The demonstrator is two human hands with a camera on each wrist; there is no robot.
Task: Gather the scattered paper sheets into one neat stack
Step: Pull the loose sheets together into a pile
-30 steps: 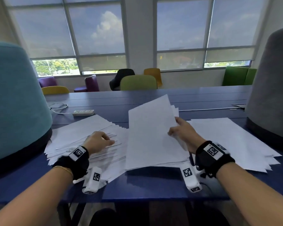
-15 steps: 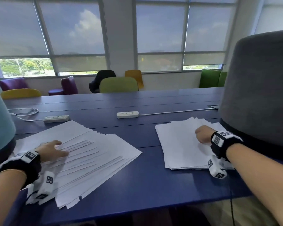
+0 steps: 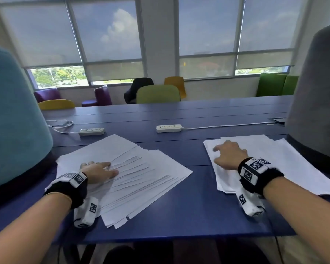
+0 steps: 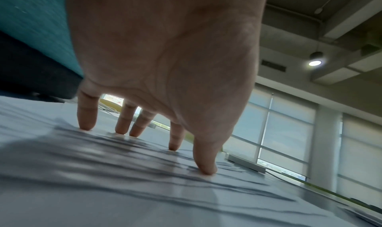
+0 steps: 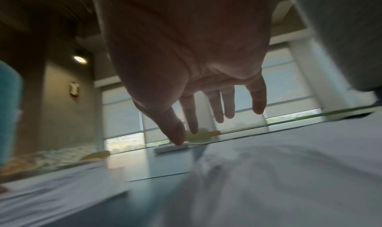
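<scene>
On blue table [image 3: 179,210], spread left hand [image 3: 97,171] presses fanned sheets [image 3: 141,174]; right hand [image 3: 229,155] spread above stack [image 3: 286,161].

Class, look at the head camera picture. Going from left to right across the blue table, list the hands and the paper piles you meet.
Left hand → fanned pile of white paper sheets → bare blue tabletop → right hand → squarer white paper stack.

right hand [image 3: 229,156]: no longer lifts a sheet at the centre, now lies spread over right pile [image 3: 286,162], fingers straight | held sheet: gone from centre | left hand [image 3: 97,171]: fingers now flatter on fanned sheets [image 3: 141,174] | second power strip [image 3: 169,128]: now uncovered
</scene>
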